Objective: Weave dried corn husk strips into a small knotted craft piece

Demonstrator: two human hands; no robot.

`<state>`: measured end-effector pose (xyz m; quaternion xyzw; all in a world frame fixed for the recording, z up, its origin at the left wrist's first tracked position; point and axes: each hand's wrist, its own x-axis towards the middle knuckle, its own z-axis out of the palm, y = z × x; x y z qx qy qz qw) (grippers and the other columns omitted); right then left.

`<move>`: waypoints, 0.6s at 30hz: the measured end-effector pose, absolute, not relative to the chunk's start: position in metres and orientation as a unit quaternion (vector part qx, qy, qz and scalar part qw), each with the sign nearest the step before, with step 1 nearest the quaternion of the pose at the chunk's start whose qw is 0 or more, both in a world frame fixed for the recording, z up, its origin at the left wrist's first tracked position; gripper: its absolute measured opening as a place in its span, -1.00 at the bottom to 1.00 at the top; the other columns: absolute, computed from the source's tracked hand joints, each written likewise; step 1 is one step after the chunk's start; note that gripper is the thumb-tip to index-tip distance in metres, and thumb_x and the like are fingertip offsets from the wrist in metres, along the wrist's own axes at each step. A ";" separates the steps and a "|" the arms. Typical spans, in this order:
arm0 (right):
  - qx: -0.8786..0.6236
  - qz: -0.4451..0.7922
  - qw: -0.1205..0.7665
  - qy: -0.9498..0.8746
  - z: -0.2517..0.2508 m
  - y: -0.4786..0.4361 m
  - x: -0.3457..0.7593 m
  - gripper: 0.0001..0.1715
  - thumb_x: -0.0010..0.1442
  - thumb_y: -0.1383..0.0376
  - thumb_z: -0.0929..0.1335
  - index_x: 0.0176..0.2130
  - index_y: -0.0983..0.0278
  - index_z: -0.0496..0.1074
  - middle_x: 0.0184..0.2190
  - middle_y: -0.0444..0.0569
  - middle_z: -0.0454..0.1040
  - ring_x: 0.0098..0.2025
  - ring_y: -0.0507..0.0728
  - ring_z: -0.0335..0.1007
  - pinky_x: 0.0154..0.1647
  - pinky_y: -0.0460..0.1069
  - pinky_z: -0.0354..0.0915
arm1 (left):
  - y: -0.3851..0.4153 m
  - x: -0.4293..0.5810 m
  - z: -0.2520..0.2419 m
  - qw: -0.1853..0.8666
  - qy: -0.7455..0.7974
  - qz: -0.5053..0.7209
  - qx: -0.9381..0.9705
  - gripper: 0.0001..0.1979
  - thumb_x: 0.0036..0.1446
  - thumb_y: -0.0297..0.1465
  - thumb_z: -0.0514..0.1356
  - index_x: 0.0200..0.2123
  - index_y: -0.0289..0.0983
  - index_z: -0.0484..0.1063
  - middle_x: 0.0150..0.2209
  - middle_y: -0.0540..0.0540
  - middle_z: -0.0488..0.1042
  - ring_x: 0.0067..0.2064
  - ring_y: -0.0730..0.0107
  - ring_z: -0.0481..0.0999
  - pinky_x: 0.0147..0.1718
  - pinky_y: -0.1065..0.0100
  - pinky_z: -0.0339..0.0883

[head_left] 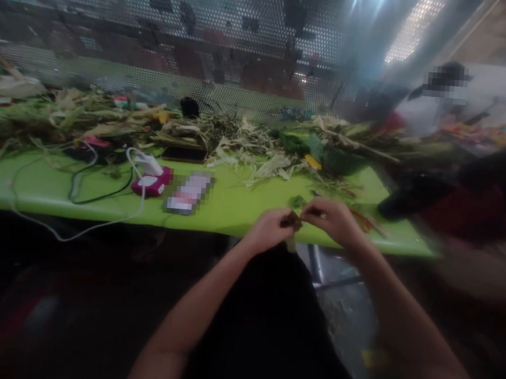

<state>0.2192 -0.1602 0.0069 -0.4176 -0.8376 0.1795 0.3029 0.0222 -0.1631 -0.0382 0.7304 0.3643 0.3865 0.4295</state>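
At the front edge of the green table [242, 212], my two hands nearly meet. My left hand [270, 229] is closed around a small dark brown piece [293, 221], too blurred to name. A pale strip [291, 244] hangs beneath those fingers. My right hand [332, 219] pinches with thumb and forefinger at the right end of the brown piece; whether it grips that piece or something finer cannot be made out. Just behind the fingers lies a small green leafy bit [296, 201]. Thin reddish strips [362, 220] are beside my right wrist.
Dried husks and leaves [265, 149] are heaped along the back, some on a green bowl [334, 155]. A phone [189, 192], a purple power block [152, 181] with cables and a dark phone [184, 154] lie left. Another person [435, 104] is at the right.
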 end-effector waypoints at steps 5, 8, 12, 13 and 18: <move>-0.437 0.427 0.377 -0.697 -0.009 -0.160 0.212 -0.68 0.12 0.07 0.44 -0.38 0.28 0.44 -0.54 -0.15 0.38 -0.52 0.03 0.27 -0.50 -0.07 0.23 | -0.164 0.022 -0.041 0.667 0.304 0.444 0.515 -0.72 -0.06 -0.24 0.34 -0.37 -0.30 0.41 -0.47 -0.01 0.46 -0.46 0.52 0.41 -0.41 0.44 0.29; -0.455 0.347 0.430 -0.698 -0.021 -0.168 0.202 -0.73 0.16 0.10 0.42 -0.36 0.26 0.44 -0.52 -0.14 0.38 -0.49 0.04 0.27 -0.47 -0.07 0.24 | -0.164 0.028 -0.042 0.673 0.323 0.499 0.440 -0.70 -0.11 -0.24 0.37 -0.42 -0.29 0.36 -0.49 0.00 0.45 -0.47 0.56 0.39 -0.42 0.46 0.28; -0.464 0.121 0.430 -0.765 -0.027 -0.179 0.193 -0.82 0.27 0.22 0.35 -0.33 0.24 0.48 -0.42 -0.08 0.47 -0.36 0.09 0.36 -0.31 -0.03 0.27 | -0.161 0.035 -0.044 0.635 0.351 0.536 0.432 -0.71 -0.06 -0.24 0.33 -0.42 -0.28 0.33 -0.49 0.03 0.43 -0.47 0.54 0.41 -0.38 0.44 0.30; -0.461 0.081 0.416 -0.780 -0.026 -0.180 0.192 -0.82 0.29 0.24 0.33 -0.33 0.24 0.48 -0.41 -0.06 0.48 -0.35 0.09 0.37 -0.29 -0.02 0.27 | -0.160 0.036 -0.045 0.619 0.364 0.540 0.440 -0.73 -0.05 -0.25 0.32 -0.42 -0.29 0.33 -0.50 0.03 0.43 -0.46 0.54 0.41 -0.38 0.44 0.30; -0.458 -0.013 0.363 -0.811 -0.023 -0.181 0.193 -0.79 0.33 0.28 0.28 -0.32 0.24 0.46 -0.41 -0.03 0.48 -0.34 0.11 0.38 -0.30 -0.02 0.21 | -0.160 0.040 -0.048 0.456 0.454 0.522 0.560 -0.86 0.08 -0.34 0.25 -0.38 -0.28 0.38 -0.46 0.00 0.46 -0.41 0.46 0.45 -0.36 0.42 0.29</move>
